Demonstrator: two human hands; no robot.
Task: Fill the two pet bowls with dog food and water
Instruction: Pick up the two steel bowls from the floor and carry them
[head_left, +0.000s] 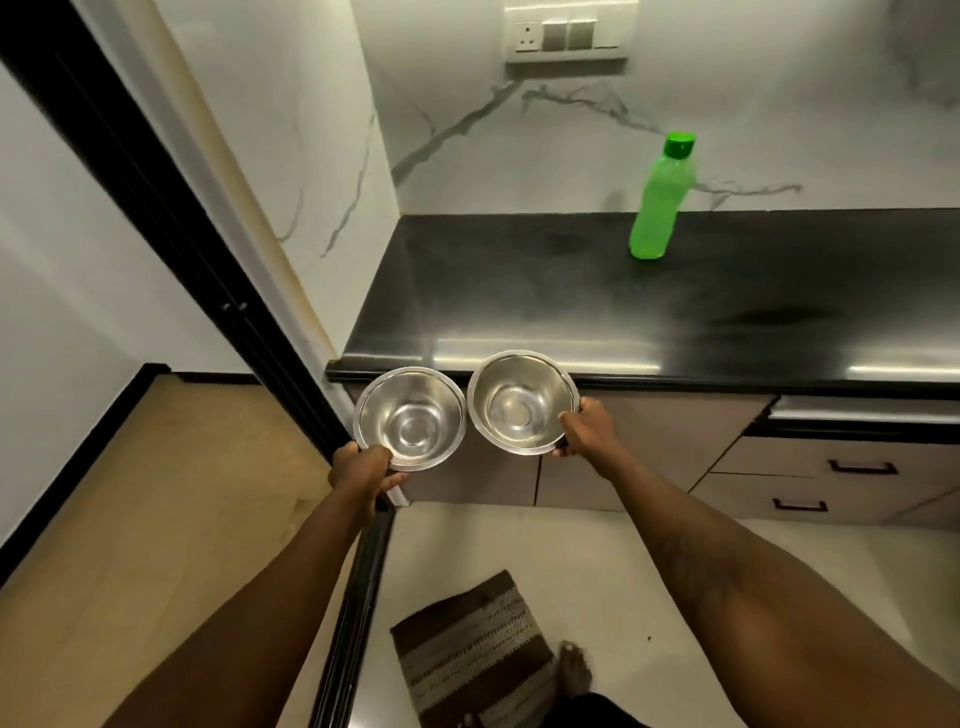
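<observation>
Black countertop (519, 291), striped floor mat (467, 649), wall switch panel (566, 36), 2 drawers (779, 457)

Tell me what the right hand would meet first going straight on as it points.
Probably the front edge of the black countertop, the steel bowl in the right hand leading; height is unclear, so it might pass over.

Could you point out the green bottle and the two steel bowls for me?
green bottle (655, 208): head view, middle of its body.
left steel bowl (410, 420): head view, its inner floor.
right steel bowl (521, 404): head view, its inner floor.
</observation>
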